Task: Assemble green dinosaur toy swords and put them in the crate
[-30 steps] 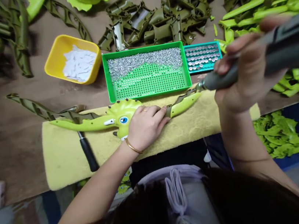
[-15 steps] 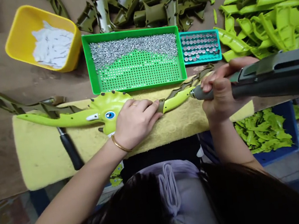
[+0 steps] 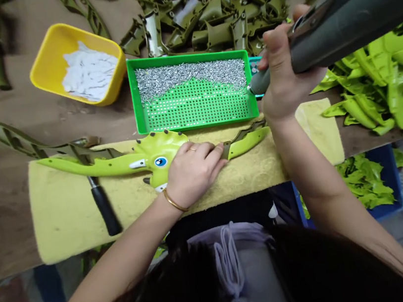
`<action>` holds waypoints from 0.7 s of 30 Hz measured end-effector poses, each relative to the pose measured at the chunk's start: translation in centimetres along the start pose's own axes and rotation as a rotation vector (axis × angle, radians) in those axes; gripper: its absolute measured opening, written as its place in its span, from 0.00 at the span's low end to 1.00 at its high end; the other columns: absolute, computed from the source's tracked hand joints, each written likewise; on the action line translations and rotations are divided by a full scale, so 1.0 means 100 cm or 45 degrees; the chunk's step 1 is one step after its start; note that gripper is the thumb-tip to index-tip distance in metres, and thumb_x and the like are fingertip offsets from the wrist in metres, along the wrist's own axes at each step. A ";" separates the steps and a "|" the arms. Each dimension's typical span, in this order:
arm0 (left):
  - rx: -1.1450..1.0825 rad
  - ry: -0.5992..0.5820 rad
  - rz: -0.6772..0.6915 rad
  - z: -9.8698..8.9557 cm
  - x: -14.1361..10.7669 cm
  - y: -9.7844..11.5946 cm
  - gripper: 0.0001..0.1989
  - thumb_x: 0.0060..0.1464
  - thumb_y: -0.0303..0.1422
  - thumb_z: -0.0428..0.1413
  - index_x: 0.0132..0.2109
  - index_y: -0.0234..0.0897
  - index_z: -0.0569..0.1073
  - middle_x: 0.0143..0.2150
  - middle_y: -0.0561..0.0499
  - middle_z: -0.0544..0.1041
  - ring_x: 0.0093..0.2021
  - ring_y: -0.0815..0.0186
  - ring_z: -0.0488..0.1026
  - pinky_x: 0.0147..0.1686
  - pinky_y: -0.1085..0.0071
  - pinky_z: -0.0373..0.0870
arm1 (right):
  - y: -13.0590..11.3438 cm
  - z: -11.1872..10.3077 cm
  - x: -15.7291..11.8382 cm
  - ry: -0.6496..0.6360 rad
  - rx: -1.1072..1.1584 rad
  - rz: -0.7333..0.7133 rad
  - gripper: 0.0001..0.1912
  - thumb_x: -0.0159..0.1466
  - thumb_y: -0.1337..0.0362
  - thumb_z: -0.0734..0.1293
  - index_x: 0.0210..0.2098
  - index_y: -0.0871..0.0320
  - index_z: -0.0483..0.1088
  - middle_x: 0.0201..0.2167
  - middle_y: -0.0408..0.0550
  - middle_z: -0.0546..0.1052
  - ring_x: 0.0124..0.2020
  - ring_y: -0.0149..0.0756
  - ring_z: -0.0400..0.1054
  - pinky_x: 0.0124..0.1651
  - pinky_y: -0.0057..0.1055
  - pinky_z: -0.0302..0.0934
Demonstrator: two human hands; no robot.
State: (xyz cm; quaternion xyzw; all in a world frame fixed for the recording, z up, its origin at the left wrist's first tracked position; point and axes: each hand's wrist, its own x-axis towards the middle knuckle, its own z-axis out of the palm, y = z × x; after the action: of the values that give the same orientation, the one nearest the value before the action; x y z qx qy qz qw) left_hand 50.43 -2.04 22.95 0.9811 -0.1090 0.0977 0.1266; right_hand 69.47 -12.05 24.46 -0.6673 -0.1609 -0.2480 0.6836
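My left hand [image 3: 195, 172] is closed over the middle of a lime-green plastic dinosaur toy [image 3: 109, 166], which has a frilled head, a blue eye and dark green parts along its long body. The toy lies on a folded yellow towel [image 3: 63, 210], partly hidden by my hand. An electric screwdriver [image 3: 348, 20] is gripped in my right hand [image 3: 282, 72], raised clear of the toy. Its tip points left, by the right end of a green perforated tray [image 3: 196, 111] of small silver screws [image 3: 191, 77]. A black-handled hammer [image 3: 105, 212] lies beneath the toy's left part.
A yellow tub [image 3: 47, 67] with white pieces stands at the left. Dark green plastic parts [image 3: 217, 26] are heaped behind the tray. Lime-green parts [image 3: 390, 79] pile up at the right, with a blue crate [image 3: 393, 179] below. A teal tray [image 3: 253, 63] is mostly hidden.
My right hand has lifted the screwdriver off the toy's right end and moved it up toward the screw tray. My left hand keeps its hold on the toy; the whole view has shifted slightly.
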 end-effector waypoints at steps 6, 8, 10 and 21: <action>0.035 0.013 0.014 0.000 0.000 0.001 0.14 0.63 0.38 0.52 0.49 0.35 0.76 0.40 0.47 0.80 0.36 0.61 0.76 0.38 0.63 0.67 | 0.023 -0.007 -0.005 -0.296 -0.150 0.162 0.28 0.63 0.39 0.60 0.52 0.52 0.64 0.35 0.48 0.71 0.29 0.32 0.68 0.38 0.36 0.68; 0.028 0.015 0.017 0.000 -0.001 0.001 0.15 0.63 0.38 0.52 0.49 0.34 0.76 0.40 0.46 0.80 0.36 0.61 0.76 0.38 0.63 0.67 | 0.024 -0.004 -0.005 -0.178 -0.060 0.023 0.29 0.60 0.39 0.62 0.52 0.51 0.62 0.35 0.46 0.69 0.26 0.29 0.65 0.34 0.34 0.66; 0.018 0.024 0.023 0.000 -0.001 0.001 0.15 0.64 0.38 0.52 0.49 0.34 0.75 0.40 0.46 0.80 0.36 0.61 0.76 0.38 0.62 0.67 | 0.020 0.000 -0.004 -0.038 0.013 -0.096 0.29 0.58 0.39 0.64 0.51 0.49 0.62 0.34 0.43 0.68 0.23 0.26 0.62 0.29 0.31 0.63; -0.021 -0.072 -0.067 0.001 0.001 0.002 0.18 0.64 0.42 0.49 0.51 0.35 0.76 0.41 0.46 0.80 0.39 0.59 0.76 0.39 0.63 0.64 | -0.064 -0.062 -0.021 -0.634 -0.200 0.086 0.25 0.63 0.39 0.58 0.56 0.38 0.64 0.41 0.42 0.72 0.37 0.34 0.76 0.26 0.28 0.68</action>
State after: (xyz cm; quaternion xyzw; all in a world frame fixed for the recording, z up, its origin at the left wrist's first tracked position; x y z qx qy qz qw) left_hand 50.50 -2.29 22.92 0.9849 -0.0875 0.0657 0.1341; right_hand 63.49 -17.86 28.30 -0.7639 -0.2819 -0.0649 0.5769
